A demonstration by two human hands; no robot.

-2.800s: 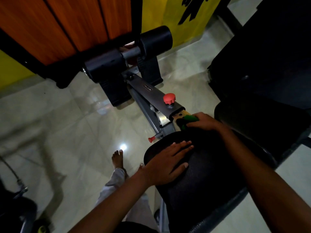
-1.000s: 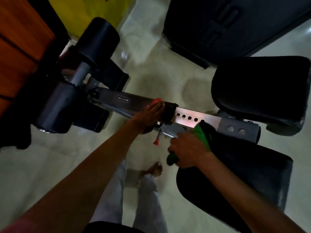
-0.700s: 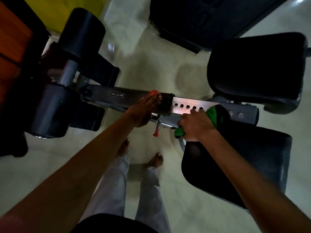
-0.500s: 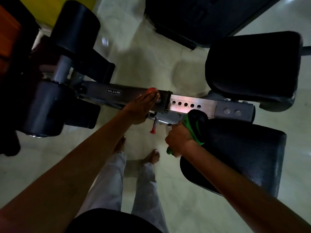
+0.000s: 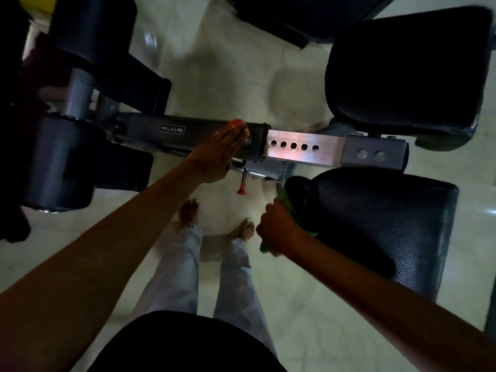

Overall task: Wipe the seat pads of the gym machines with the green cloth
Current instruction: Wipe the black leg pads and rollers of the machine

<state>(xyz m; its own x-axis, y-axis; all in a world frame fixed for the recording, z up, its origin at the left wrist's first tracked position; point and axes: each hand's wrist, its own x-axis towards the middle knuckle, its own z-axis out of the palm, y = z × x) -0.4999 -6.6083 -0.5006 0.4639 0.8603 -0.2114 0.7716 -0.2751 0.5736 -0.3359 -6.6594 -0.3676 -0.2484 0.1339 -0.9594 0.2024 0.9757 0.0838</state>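
Change since half a second ago: the right hand (image 5: 276, 228) with the green cloth (image 5: 292, 204) has slid down along the near edge of the lower seat pad (image 5: 389, 224), away from the steel beam (image 5: 303, 149); the left hand (image 5: 217, 154) has stayed on the beam by the red knob (image 5: 235, 124).
Right hand: fingers curled tight around the green cloth, fist at the pad's front left edge.
Left hand: fingers straight and together, laid flat on the beam's dark sleeve, fingertips touching the red knob.
Green cloth: bright green, bunched up, mostly hidden by the fist; one strip shows above the knuckles against the pad, a small end pokes out below the hand.
Lower seat pad: black, grained vinyl, rounded corners, just below the beam.
Upper seat pad (image 5: 408, 71): black, on the far side of the beam, well apart from the cloth.
Count: two seat pads, one cloth, two black foam rollers (image 5: 61, 162), one red knob, one red-tipped pin (image 5: 243, 185) hanging under the beam, five holes in the bright steel section.
Floor (image 5: 228, 71): pale glossy tiles; two bare feet (image 5: 189, 212) and pale trouser legs stand below the beam.
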